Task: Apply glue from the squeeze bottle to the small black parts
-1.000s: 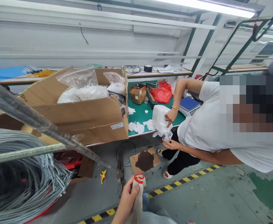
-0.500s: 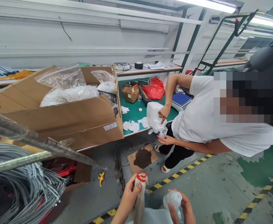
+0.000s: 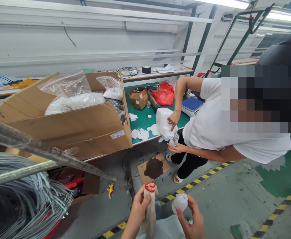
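At the lower middle, my left hand (image 3: pixel 141 206) is closed round a beige knit work glove (image 3: pixel 150 209), its red-edged cuff uppermost. A small whitish translucent plastic bottle (image 3: pixel 180 202) is gripped between the thumb and fingers of my right hand (image 3: pixel 194 215), tilted and apart from the glove. Across from me, a co-worker (image 3: pixel 210 116) in a white shirt tips a large white jug (image 3: pixel 163 121) at the bench edge. The co-worker's lower hand (image 3: pixel 176 147) holds a small clear bottle (image 3: pixel 171 142) under the jug's mouth.
A big cardboard box (image 3: pixel 86 127) with bagged white parts stands on the green bench (image 3: pixel 151 112). Crumpled white tissues (image 3: pixel 140 134) lie beside the jug. A metal pole (image 3: pixel 48 151) and coiled grey cables (image 3: pixel 23 196) occupy the left. Stained cardboard (image 3: pixel 164 162) lies on the floor.
My right hand has shifted slightly left and up with the bottle, which is turned a little. My left hand keeps its hold on the glove. The co-worker keeps the jug tipped.
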`<control>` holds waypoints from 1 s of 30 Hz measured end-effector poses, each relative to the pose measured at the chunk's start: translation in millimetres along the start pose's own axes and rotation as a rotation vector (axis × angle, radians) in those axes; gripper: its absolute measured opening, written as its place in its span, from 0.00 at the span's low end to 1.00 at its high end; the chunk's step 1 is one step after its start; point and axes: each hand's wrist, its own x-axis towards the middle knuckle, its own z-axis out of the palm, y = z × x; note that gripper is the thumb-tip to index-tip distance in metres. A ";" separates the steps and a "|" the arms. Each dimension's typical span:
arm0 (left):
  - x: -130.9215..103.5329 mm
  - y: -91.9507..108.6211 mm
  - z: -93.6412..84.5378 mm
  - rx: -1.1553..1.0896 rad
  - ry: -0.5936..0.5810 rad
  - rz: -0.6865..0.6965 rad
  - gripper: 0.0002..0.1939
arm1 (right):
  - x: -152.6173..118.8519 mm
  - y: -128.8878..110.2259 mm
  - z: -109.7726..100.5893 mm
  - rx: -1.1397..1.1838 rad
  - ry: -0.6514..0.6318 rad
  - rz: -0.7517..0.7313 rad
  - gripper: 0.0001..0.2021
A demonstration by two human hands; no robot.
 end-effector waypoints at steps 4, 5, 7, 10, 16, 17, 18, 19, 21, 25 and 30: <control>1.1 2.1 -6.5 -0.014 0.000 -0.009 0.30 | 5.8 -4.9 4.1 0.011 -0.042 -0.037 0.22; 2.4 3.2 -8.4 -0.016 0.002 -0.010 0.30 | 7.0 -5.5 4.5 0.012 -0.048 -0.044 0.22; 5.8 6.2 -11.6 -0.018 0.010 -0.015 0.32 | 9.3 -6.0 4.5 0.010 -0.052 -0.054 0.21; 10.5 11.9 -13.2 -0.015 0.010 -0.028 0.32 | 12.1 -5.0 3.6 0.001 -0.049 -0.060 0.20; 15.9 15.9 -6.2 -0.016 -0.023 -0.017 0.30 | 15.4 -1.9 1.4 -0.022 -0.056 -0.076 0.18; 16.8 14.9 -4.7 -0.013 -0.027 -0.018 0.30 | 16.2 -1.7 0.9 -0.026 -0.057 -0.079 0.17; 17.7 13.7 -3.3 -0.011 -0.031 -0.019 0.30 | 17.0 -1.6 0.3 -0.031 -0.059 -0.082 0.17; 18.5 12.2 -2.1 -0.008 -0.035 -0.019 0.30 | 17.9 -1.6 -0.3 -0.034 -0.062 -0.087 0.16; 20.1 9.4 -0.1 -0.002 -0.046 -0.017 0.31 | 19.8 -1.9 -1.3 -0.042 -0.072 -0.098 0.16; 21.2 6.5 1.3 0.001 -0.062 -0.005 0.31 | 22.2 -2.4 -1.6 -0.056 -0.095 -0.125 0.15; 20.0 5.5 -0.6 0.001 -0.036 0.008 0.29 | 23.2 -0.2 -2.6 -0.081 -0.136 -0.158 0.14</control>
